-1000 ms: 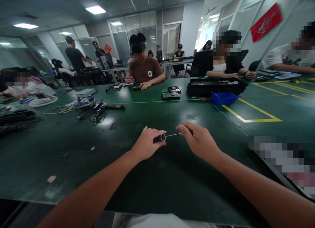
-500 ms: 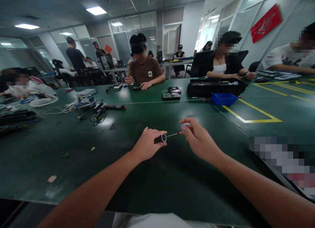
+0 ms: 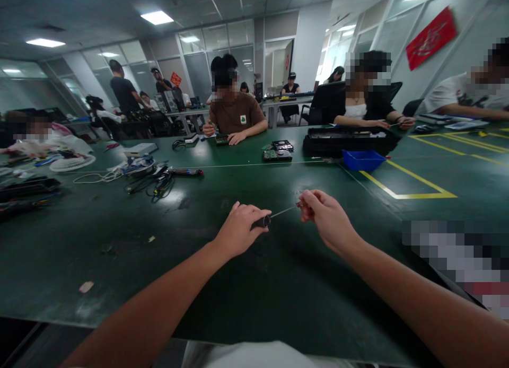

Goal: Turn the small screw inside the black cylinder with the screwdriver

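My left hand (image 3: 238,230) is closed around a short black cylinder (image 3: 260,222), whose round end faces right. What kind of part the cylinder is I cannot make out. In my right hand (image 3: 328,219) is a screwdriver (image 3: 283,212) with a thin metal shaft and a red handle, most of it hidden by the fingers. The shaft slants down to the left, and its tip is at the cylinder's round end; how far in it reaches I cannot tell. Both hands are above the green tabletop (image 3: 222,304).
Bundled cables (image 3: 157,180) lie at the left. Circuit boards and drives (image 3: 277,155) are at the far side, near a black housing (image 3: 350,141) and a blue tray (image 3: 362,159). A person in a brown shirt (image 3: 236,116) works opposite. A blurred-out object (image 3: 457,267) stands at the right.
My right hand has turned and its fingers have closed more tightly over the screwdriver handle. The shaft is now steeper, with more of it showing. My left hand has barely moved; the cylinder's end has tilted slightly.
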The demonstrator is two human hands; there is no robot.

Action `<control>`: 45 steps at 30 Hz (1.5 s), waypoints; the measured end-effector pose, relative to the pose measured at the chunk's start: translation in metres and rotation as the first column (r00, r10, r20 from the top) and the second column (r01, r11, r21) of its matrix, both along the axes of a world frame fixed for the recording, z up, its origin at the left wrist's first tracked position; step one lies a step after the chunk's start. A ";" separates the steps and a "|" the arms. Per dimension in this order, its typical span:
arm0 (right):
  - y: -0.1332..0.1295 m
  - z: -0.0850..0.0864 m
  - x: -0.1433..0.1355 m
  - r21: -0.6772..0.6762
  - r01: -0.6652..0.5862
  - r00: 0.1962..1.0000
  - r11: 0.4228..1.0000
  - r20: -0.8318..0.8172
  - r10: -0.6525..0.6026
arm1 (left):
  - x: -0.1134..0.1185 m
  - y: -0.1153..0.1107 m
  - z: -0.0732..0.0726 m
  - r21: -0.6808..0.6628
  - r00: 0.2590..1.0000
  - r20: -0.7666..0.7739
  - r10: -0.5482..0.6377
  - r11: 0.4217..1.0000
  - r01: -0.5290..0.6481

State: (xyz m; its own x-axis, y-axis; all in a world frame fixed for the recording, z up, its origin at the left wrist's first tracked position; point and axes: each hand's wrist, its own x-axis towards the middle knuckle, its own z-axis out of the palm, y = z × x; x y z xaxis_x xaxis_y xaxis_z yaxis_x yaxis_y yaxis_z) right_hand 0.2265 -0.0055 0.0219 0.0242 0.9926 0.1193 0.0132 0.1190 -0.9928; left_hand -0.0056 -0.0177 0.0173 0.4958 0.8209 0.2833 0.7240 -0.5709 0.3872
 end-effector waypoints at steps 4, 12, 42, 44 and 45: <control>-0.007 0.004 -0.001 0.121 0.010 0.977 0.993 0.209 -0.035 | 0.001 0.002 -0.002 -0.062 0.999 0.035 0.021 0.998 -0.018; -0.020 0.015 -0.006 0.275 -0.064 0.850 0.959 0.518 -0.092 | 0.005 0.000 -0.001 -0.116 0.998 0.047 0.047 0.992 -0.042; -0.019 0.017 -0.006 0.331 -0.204 0.678 0.921 0.726 -0.110 | -0.001 0.015 -0.004 -0.416 0.784 0.566 0.254 0.909 0.006; -0.020 0.017 -0.006 0.335 -0.259 0.632 0.906 0.768 -0.103 | -0.003 0.014 -0.001 -0.430 0.784 0.562 0.263 0.903 0.005; -0.021 0.016 -0.007 0.343 -0.293 0.609 0.893 0.787 -0.103 | -0.003 0.013 0.001 -0.412 0.803 0.536 0.261 0.911 -0.021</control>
